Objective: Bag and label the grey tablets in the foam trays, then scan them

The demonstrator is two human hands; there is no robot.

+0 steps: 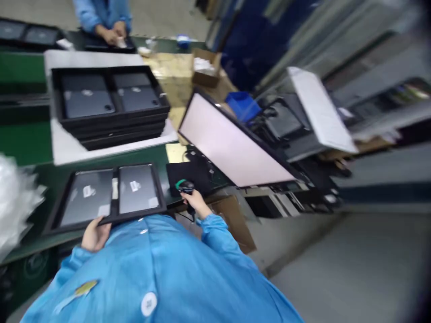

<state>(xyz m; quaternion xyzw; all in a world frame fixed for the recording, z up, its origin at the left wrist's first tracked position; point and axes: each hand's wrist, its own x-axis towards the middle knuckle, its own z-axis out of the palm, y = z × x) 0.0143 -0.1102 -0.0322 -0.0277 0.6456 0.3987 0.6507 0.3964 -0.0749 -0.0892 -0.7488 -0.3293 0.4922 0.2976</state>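
Note:
In the head view, my right hand (195,202) is wrapped round a black barcode scanner (186,187) with a green-edged head, over a black mat (173,172). My left hand (96,235) grips the near edge of a black tray (115,217) that rests on the green bench close to my body. Inside the tray lie two grey tablets, a left tablet (79,204) and a right tablet (143,190), each bearing small white labels. The fingers of my left hand are partly hidden beneath the tray.
Stacked black trays (124,125) holding tablets stand on a white foam sheet (63,148). A tilted monitor (232,143) with a bright screen is at the right. Clear plastic bags (15,202) lie far left. Across the bench, a co-worker's hands (112,35) handle something white.

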